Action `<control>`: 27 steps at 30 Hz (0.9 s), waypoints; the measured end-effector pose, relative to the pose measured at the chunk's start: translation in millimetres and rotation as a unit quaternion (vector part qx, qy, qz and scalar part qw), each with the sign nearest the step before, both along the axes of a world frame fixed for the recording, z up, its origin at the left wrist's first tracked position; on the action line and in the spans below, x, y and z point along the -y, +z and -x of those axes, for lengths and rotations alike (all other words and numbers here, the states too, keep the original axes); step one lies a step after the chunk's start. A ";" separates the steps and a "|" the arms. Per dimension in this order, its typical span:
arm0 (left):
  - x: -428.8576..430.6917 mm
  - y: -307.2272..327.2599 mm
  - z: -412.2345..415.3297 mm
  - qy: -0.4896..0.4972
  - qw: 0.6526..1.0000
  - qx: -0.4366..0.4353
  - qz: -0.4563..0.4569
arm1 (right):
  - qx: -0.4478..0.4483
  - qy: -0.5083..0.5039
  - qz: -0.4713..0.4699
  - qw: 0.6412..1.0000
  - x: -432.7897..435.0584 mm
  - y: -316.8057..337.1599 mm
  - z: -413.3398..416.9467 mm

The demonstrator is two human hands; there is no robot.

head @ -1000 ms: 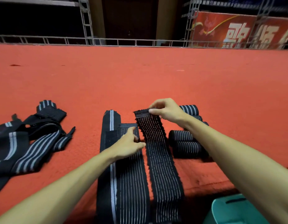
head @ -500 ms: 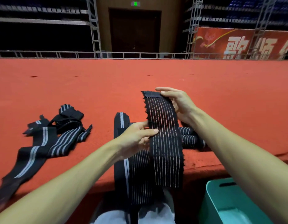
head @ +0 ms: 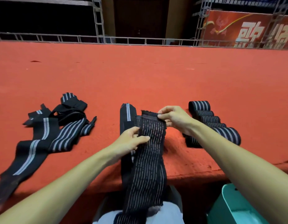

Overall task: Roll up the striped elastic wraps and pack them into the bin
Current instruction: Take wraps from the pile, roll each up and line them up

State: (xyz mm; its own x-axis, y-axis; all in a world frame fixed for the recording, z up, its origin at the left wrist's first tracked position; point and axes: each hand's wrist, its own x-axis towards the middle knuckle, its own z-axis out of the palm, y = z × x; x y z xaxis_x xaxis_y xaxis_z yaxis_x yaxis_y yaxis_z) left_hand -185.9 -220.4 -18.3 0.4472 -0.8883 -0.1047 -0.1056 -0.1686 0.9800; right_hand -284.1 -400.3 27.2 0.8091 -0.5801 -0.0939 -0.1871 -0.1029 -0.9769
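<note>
Striped elastic wraps (head: 48, 136) not yet rolled lie in a tangled heap toward the left of the wide red carpeted platform (head: 156, 75). Toward the right, close to its near edge, a row of rolled wraps (head: 209, 120) lies side by side, touching. Below that edge, at the lower right, stands the teal bin (head: 233, 206), only partly in view; what it holds I cannot tell. At the middle, one thin-striped wrap (head: 148, 159) runs over the near edge down onto the person's lap (head: 169, 214), lying across a flat wrap (head: 128, 113) with a broad grey stripe. The left hand (head: 132, 141) grips the thin-striped wrap's left edge, thumb laid across the top. The right hand (head: 175, 118) pinches the far end at a dark fastener patch (head: 149, 116), seemingly hook-and-loop.

The step in hand appears to be starting the roll from this far end. To do it well, fold the patch end over squarely so both edges line up, and make the first turn tight, since a slack core would likely telescope. The left hand should hold light tension along the strip and feed it straight; the elastic will probably spring back if released. The patch may snag on the flat wrap beneath, so lifting the strip clear would help.
</note>
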 end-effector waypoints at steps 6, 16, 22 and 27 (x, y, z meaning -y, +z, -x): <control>28.8 -8.5 -40.4 0.104 0.989 0.099 0.044 | -0.022 0.058 -0.030 0.998 9.1 -33.9 -17.1; 94.9 -23.0 -98.2 0.166 0.967 0.190 0.031 | 0.037 -0.108 0.117 0.987 44.1 -65.7 -73.3; 123.5 -47.5 -116.7 0.209 0.936 0.281 -0.031 | -0.030 -0.140 0.186 0.972 66.2 -91.7 -102.3; 131.3 -60.1 -122.5 0.225 0.925 0.302 -0.041 | -0.040 -0.152 0.252 0.955 69.2 -99.3 -107.6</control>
State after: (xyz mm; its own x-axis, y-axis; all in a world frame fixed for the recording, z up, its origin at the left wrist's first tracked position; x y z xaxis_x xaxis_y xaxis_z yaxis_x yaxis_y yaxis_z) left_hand -63.4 -351.7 -78.4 0.7693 -0.5975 0.2261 -0.5308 -0.4009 0.7467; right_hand -176.4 -469.5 -72.1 0.5982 -0.7747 0.2049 -0.3547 -0.4853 -0.7991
